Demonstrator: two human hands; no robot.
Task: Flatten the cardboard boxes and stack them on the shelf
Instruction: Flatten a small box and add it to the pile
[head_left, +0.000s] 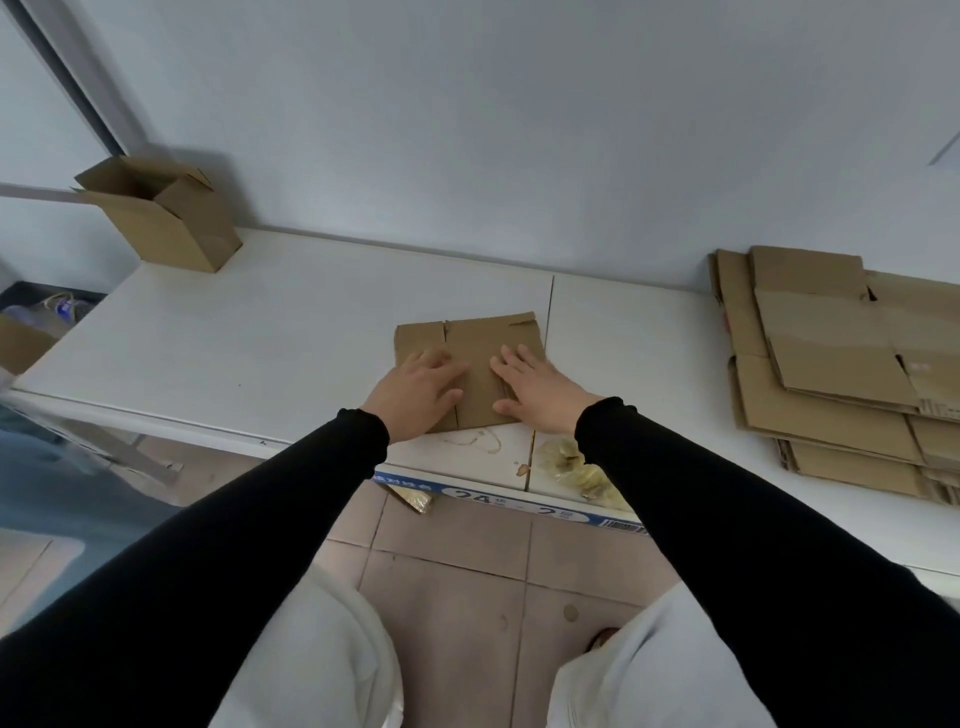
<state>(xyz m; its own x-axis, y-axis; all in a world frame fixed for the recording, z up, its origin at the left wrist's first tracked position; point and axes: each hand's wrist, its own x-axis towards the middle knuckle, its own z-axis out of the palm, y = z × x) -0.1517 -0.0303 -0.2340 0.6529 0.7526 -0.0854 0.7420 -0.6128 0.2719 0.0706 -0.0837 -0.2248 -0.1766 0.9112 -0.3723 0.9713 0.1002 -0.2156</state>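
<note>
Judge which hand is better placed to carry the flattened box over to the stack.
Right, probably. The right hand presses the flattened box on the side nearer the stack of flat boxes, which lies to the right; the left hand presses the far side.

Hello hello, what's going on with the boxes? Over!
Left hand and right hand both flat, pressing flattened box on shelf. One upright box left, unflattened. Flat stack on the right. Nothing in the way.
</note>
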